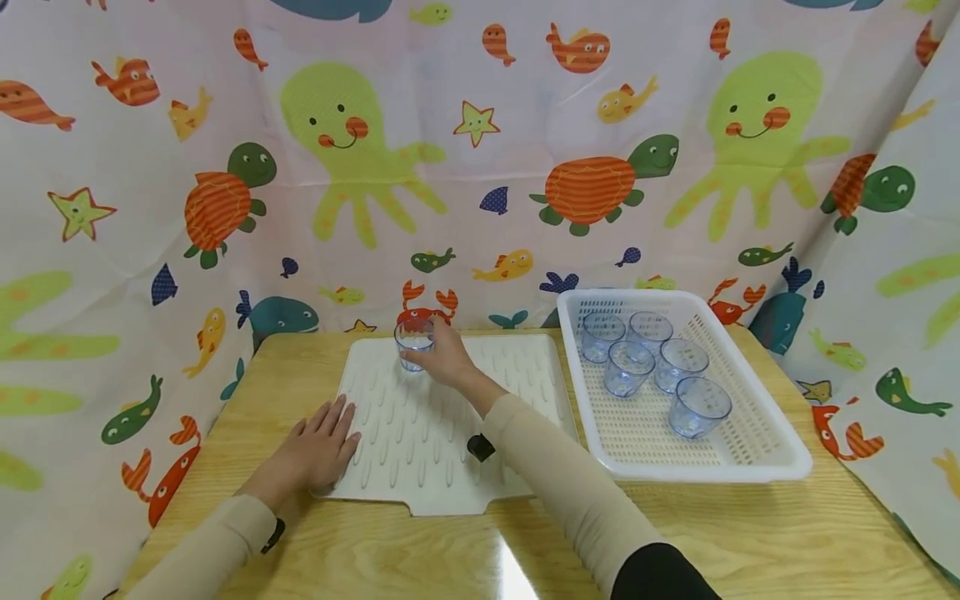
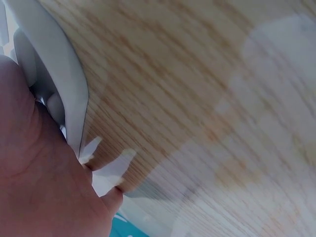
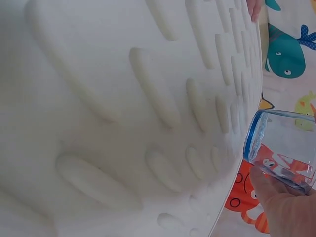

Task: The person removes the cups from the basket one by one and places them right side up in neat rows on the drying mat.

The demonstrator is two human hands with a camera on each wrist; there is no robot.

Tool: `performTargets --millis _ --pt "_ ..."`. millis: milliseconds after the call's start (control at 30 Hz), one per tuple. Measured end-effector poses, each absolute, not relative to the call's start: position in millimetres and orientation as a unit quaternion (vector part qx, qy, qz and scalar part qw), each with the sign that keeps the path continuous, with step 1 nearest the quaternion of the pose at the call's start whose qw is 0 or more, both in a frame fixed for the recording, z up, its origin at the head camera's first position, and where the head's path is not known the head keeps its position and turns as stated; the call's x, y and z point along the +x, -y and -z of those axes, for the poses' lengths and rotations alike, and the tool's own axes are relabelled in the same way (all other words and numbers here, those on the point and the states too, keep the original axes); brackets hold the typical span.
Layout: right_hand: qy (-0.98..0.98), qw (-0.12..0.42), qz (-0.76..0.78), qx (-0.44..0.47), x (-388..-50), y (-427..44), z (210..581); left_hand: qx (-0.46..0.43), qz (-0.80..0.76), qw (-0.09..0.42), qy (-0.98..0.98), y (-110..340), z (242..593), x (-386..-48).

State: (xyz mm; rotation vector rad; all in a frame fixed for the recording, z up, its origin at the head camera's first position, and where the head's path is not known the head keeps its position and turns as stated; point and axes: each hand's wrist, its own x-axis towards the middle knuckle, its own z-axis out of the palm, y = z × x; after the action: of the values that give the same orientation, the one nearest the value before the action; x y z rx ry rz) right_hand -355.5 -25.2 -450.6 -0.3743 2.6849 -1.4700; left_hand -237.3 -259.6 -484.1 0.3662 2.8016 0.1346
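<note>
The right hand [image 1: 444,358] is clamped on a clear cup [image 1: 412,343], thumb and fingers curled round it from its right side. The cup stands upright over the far left part of a white tray [image 1: 447,500] with raised ridges. In the right wrist view its blue-tinged base is turned to the tray near the edge; whether the two touch, I cannot tell. The left hand [image 1: 322,450] rests at the tray's left edge, its fingers outstretched and pointing to the far side, with nothing in its grasp. The cup is thus right there in the right hand, and farther off and to the right of the left hand. The hands are apart, with ridged tray between them.

The tray lies on the wood-grained surface [image 1: 390,554], its tab on the near side. To the right stands a white basket [image 1: 690,473] with five more cups [image 1: 630,368], four grouped toward the far left and one nearer, all well apart from both hands. A curtain [image 1: 480,196] printed with sea animals hangs behind
</note>
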Motion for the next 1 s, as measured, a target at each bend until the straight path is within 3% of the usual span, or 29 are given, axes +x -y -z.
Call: performTargets --millis 1000 --pt "-0.869 0.040 0.473 -0.141 -362 42 461 0.120 -0.050 0.157 -0.979 258 481 -237"
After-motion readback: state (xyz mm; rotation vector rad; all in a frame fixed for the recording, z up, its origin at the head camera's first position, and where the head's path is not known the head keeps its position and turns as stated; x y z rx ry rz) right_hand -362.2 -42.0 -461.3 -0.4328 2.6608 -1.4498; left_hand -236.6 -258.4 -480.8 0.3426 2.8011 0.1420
